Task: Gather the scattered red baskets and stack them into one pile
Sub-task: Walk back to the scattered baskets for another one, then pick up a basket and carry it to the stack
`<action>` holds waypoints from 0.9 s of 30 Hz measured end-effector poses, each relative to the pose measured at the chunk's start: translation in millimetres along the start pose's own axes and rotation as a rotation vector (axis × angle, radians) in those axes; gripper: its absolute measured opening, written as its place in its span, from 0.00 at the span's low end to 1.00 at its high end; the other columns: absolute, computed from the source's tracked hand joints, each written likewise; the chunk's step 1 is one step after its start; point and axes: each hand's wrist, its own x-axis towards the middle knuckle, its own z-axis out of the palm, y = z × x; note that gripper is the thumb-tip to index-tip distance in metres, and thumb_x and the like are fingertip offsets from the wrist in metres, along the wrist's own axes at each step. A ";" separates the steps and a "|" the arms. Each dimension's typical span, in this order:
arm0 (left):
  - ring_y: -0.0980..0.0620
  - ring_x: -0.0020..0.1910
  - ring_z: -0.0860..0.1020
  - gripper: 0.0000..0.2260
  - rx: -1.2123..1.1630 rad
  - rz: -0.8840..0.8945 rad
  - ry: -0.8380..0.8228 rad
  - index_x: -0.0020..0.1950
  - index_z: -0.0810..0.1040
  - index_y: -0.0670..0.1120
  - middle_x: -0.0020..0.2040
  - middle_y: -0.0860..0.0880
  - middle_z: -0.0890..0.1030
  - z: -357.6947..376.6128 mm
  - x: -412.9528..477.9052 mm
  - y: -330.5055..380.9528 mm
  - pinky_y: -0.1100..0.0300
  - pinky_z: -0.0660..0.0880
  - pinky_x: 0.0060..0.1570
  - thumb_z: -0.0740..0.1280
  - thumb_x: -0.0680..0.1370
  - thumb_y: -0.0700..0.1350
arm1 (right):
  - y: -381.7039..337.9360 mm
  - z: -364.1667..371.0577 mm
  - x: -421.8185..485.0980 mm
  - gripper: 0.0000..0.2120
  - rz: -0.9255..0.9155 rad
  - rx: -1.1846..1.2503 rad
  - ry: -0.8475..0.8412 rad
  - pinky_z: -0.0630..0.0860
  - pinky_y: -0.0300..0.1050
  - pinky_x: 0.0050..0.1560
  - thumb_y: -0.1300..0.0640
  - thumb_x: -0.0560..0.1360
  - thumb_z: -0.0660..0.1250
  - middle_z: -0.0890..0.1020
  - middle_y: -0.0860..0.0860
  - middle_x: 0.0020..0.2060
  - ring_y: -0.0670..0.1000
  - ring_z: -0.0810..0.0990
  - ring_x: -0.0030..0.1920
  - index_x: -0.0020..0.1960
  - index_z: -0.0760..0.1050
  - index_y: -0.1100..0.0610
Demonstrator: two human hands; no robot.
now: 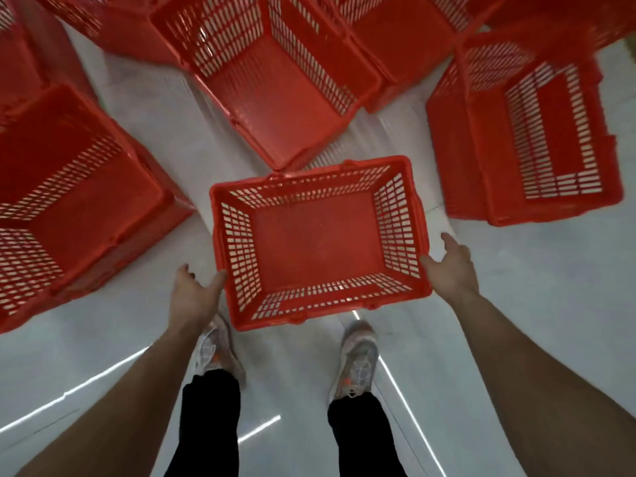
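Red baskets on a pale floor.
The middle basket (316, 249) is bright red, with a plain bottom and walls of little slots in rows, like a grid. The left basket (69, 201), top basket (275, 80) and right basket (550, 125) are the same red with the same slots. The floor (533, 287) is pale grey-white with thin bright white lines. The trousers (210, 425) are black. The shoes (358, 359) are whitish grey with small orange spots.

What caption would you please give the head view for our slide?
Left hand and right hand flank an upright basket; other baskets lie scattered on the floor.
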 end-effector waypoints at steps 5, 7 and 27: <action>0.42 0.58 0.79 0.29 -0.035 0.093 0.079 0.73 0.67 0.43 0.61 0.41 0.80 53.8 5.0 -11.6 0.53 0.71 0.54 0.70 0.77 0.53 | 12.6 41.7 30.7 0.29 -0.130 0.112 -0.002 0.75 0.60 0.63 0.47 0.74 0.68 0.76 0.54 0.64 0.59 0.78 0.61 0.73 0.65 0.49; 0.43 0.56 0.79 0.23 -0.010 0.152 0.116 0.70 0.71 0.42 0.60 0.41 0.81 55.7 1.5 -9.0 0.53 0.72 0.52 0.70 0.77 0.49 | 22.7 43.9 28.9 0.32 -0.087 0.073 0.013 0.75 0.63 0.63 0.48 0.75 0.68 0.75 0.58 0.64 0.61 0.77 0.62 0.75 0.63 0.53; 0.45 0.50 0.80 0.17 -0.068 0.193 0.363 0.66 0.74 0.46 0.56 0.45 0.80 -295.9 -114.1 13.2 0.45 0.78 0.51 0.66 0.77 0.43 | -236.4 -97.6 -207.7 0.16 -0.514 0.201 0.151 0.71 0.49 0.56 0.62 0.77 0.64 0.79 0.58 0.57 0.59 0.77 0.57 0.65 0.75 0.58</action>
